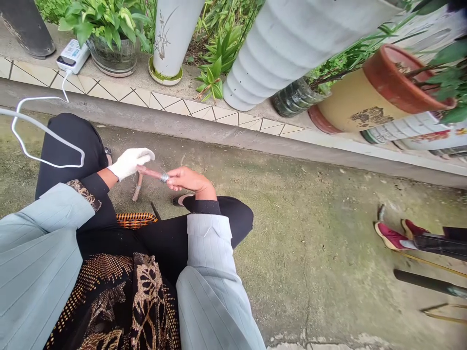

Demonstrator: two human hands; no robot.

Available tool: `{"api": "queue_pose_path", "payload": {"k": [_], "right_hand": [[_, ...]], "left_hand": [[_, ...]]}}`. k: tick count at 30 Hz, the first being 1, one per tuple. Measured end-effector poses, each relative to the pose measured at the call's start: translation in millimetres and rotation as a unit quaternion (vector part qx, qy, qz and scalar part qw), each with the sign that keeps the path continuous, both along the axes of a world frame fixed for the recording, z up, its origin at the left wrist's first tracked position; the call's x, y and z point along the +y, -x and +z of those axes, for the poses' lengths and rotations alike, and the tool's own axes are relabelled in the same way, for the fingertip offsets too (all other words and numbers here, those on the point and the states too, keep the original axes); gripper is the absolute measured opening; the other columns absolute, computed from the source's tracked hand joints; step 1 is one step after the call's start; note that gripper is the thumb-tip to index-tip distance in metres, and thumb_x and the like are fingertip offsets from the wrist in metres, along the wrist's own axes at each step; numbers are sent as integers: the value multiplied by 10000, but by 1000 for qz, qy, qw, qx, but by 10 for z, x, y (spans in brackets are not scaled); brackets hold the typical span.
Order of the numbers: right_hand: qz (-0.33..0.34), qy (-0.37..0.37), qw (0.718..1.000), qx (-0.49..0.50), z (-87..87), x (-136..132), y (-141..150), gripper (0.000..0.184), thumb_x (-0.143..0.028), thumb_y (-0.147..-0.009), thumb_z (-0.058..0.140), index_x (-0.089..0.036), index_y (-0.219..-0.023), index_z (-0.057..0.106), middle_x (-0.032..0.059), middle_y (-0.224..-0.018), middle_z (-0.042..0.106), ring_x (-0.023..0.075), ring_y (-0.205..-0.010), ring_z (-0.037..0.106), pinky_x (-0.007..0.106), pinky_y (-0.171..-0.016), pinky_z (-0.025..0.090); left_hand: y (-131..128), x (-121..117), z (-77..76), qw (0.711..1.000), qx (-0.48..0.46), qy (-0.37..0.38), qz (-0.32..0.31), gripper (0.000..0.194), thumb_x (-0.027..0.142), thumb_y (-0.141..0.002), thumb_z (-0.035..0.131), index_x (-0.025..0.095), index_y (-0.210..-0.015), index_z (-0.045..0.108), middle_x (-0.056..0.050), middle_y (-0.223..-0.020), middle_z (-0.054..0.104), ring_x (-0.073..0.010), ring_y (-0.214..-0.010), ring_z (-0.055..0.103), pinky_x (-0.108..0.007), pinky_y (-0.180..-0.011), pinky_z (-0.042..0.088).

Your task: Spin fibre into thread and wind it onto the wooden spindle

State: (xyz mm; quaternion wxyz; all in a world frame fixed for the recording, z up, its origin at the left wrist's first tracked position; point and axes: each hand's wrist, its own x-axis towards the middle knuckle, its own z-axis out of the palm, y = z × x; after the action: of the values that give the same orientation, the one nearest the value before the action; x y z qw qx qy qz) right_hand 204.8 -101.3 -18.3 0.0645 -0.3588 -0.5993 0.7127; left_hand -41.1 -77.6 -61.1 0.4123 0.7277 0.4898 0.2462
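My left hand [131, 163], in a white glove, is curled at one end of a wooden stick [150, 172]. Grey metal wire [164, 177] is wound in a tight coil around the stick's other end. The bare fingers of my right hand [188, 180] pinch the stick at this coil. Just below the glove, a second short piece of wood [137, 188] points down; whether it joins the first is hidden by my left hand. Thin loose strands, hard to make out, show beside it.
A woven orange-and-black seat [135, 220] shows between my legs. Ahead runs a tiled ledge [182, 106] with potted plants and tall planters. A white device [73, 56] there trails a white cable [47, 98]. Another person's red shoes [392, 236] are at the right.
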Motion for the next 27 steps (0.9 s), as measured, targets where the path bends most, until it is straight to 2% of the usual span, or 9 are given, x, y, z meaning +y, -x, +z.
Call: {"api": "queue_pose_path", "payload": {"k": [3,5,8,11,15,18,22,24,27], "right_hand": [[-137,-40,990,17,-36,10,0,363,-495,-734,671,-150,-687,567,-27,-618,549,52,-515,465,172,-475,355],[-231,-62,971,0,-97,34,25,359,-497,-751,652,-161,-684,544,-28,-619,540,52,-500,453,171,-457,344],[-311,-100,940,-103,-195,94,55,289,-427,-822,586,-167,-704,544,-18,-620,553,59,-482,449,176,-447,342],[-284,-170,899,-287,-268,152,45,245,-375,-861,542,-167,-741,589,30,-690,626,101,-579,540,203,-523,388],[-126,-224,838,-481,-322,162,35,211,-362,-825,602,-164,-765,643,122,-865,689,183,-772,612,263,-631,405],[28,-125,873,-471,-306,107,68,178,-298,-799,639,-153,-697,640,103,-741,679,146,-622,577,264,-574,390],[121,25,963,-238,-179,27,72,174,-313,-760,677,-156,-691,647,-3,-578,600,73,-468,471,219,-479,344],[83,32,989,-119,-91,7,32,206,-354,-727,706,-153,-748,661,-26,-582,586,62,-479,472,199,-477,348],[-93,-16,995,11,2,-3,-43,291,-424,-720,710,-147,-762,634,-33,-599,565,55,-498,465,186,-477,354]], "left_hand": [[-70,-67,-65,998,-28,62,-4,374,375,-826,469,104,-976,679,-28,-690,630,-132,-599,533,-256,-605,440],[-124,-148,-46,994,-18,95,-51,394,367,-852,436,114,-1042,672,-1,-622,593,-112,-513,473,-240,-536,401],[-187,-257,-8,998,26,35,-53,436,361,-892,386,166,-1205,618,-29,-847,687,-139,-667,572,-249,-639,450],[-221,-323,-19,986,143,-26,-82,421,377,-911,384,228,-1238,604,-32,-978,711,-171,-842,631,-255,-753,459],[-233,-370,-59,953,247,-92,-152,365,399,-919,400,232,-1096,672,-48,-953,723,-185,-857,650,-246,-753,446],[-211,-348,-55,946,264,-116,-151,356,402,-921,397,217,-966,698,-54,-904,721,-184,-840,650,-243,-735,438],[-163,-236,-17,976,186,-74,-86,341,375,-886,422,185,-953,696,-61,-937,714,-199,-850,640,-274,-766,448],[-155,-190,-3,995,86,-6,-45,339,373,-858,445,151,-948,685,-56,-866,701,-180,-770,623,-272,-725,458],[-172,-188,10,991,-65,117,1,350,385,-850,467,112,-955,660,-23,-666,607,-123,-570,527,-231,-556,426]]}}
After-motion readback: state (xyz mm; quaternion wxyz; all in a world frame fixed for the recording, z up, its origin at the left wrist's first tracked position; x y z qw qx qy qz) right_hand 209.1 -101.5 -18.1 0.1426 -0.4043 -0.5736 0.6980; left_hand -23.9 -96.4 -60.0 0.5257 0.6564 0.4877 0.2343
